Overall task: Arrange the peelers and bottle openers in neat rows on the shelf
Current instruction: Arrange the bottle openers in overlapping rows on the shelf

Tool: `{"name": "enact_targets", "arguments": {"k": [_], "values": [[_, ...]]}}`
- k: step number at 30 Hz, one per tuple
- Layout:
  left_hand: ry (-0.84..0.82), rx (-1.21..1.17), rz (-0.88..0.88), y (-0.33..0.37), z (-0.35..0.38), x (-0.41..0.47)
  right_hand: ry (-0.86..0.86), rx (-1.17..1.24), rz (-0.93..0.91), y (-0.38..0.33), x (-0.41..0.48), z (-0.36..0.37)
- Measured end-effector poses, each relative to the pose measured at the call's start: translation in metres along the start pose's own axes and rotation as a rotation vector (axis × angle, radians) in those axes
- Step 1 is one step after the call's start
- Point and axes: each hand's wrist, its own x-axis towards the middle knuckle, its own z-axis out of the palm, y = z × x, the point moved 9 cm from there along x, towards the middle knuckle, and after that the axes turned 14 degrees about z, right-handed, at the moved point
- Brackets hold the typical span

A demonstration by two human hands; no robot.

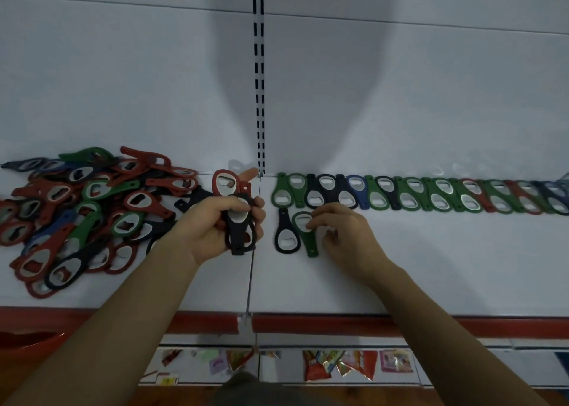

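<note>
Left hand: the left hand (215, 224) is clenched round a bundle of red and black plastic bottle openers with metal rings (240, 236), just at 9 o'clock of the shelf joint. One red head pokes out of the fist toward 12 o'clock.
Right hand: the right hand (341, 236) has its fingers curled, the tips pinching the head of a green plastic bottle opener (308, 244) that lies on the white metal shelf (431, 267), handle toward 6 o'clock.
Neighbour: a black plastic bottle opener (282, 221) lies flat just at 9 o'clock of the green one, head toward 6 o'clock.
Back row: a long row of green, black, blue and red openers (409, 194) runs along the rear of the shelf, at 12 o'clock of the right hand, out toward 3 o'clock.
Heap: a loose pile of mixed openers (80, 211) sprawls at 9 o'clock of the left hand.
Shelf edge: a red front strip (400, 324) lies at 6 o'clock.
Upright: a slotted white post (258, 82) rises at 12 o'clock.
</note>
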Motion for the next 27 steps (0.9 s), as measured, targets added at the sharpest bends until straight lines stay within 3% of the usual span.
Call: {"name": "enact_targets", "arguments": {"k": [4, 7, 11, 16, 18, 27], "values": [[0.021, -0.064, -0.026, -0.003, 0.007, -0.006, -0.057, 0.02, 0.048, 0.004, -0.005, 0.005], [0.096, 0.019, 0.004, 0.002, 0.006, -0.008, -0.085, 0.009, 0.069, 0.005, -0.007, 0.009], [0.109, 0.4, 0.099, 0.02, 0.004, -0.007, -0.069, 0.005, 0.073, 0.006, -0.006, 0.011], [-0.078, 1.355, 0.277, 0.028, 0.02, 0.0, -0.051, 0.0, 0.065, 0.008, -0.005, 0.014], [-0.114, 1.591, 0.321, 0.021, 0.023, -0.001, -0.041, -0.007, 0.054, 0.007, -0.006, 0.014], [-0.216, 1.872, 0.513, -0.006, 0.039, -0.005, -0.002, -0.022, 0.044, 0.009, -0.004, 0.016]]}}
